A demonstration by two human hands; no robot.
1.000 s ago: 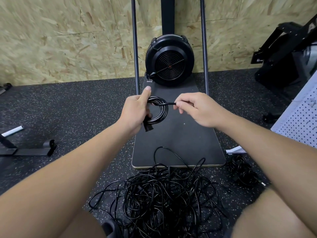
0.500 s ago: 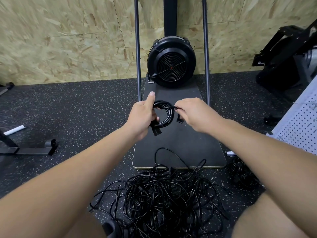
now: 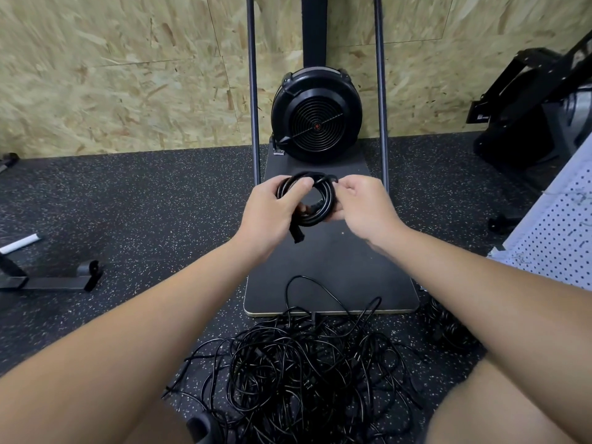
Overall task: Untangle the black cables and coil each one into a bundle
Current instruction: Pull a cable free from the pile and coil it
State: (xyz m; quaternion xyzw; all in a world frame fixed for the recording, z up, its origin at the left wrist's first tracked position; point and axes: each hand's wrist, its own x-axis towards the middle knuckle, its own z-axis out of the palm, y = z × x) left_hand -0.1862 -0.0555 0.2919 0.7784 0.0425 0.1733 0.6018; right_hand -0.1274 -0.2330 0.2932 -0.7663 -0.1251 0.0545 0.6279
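A small coil of black cable (image 3: 320,200) hangs in the air above the dark board (image 3: 333,267). My left hand (image 3: 272,213) grips its left side, thumb laid over the loops, and a plug end (image 3: 296,235) dangles below that hand. My right hand (image 3: 362,203) holds the coil's right side with its fingers curled round the loops near the top. On the floor in front of me lies a big tangle of black cables (image 3: 298,373). A second dark bundle of cable (image 3: 448,328) sits at the right, partly hidden by my right forearm.
A black round fan unit (image 3: 317,116) stands at the far end of the board between two upright metal poles (image 3: 253,91). A white perforated panel (image 3: 557,238) leans at the right, black equipment (image 3: 531,110) behind it. A metal frame foot (image 3: 54,280) lies at the left.
My right hand has brought the cable's loose end in to the coil and now grips the coil's right side. Both hands have shifted slightly away from me.
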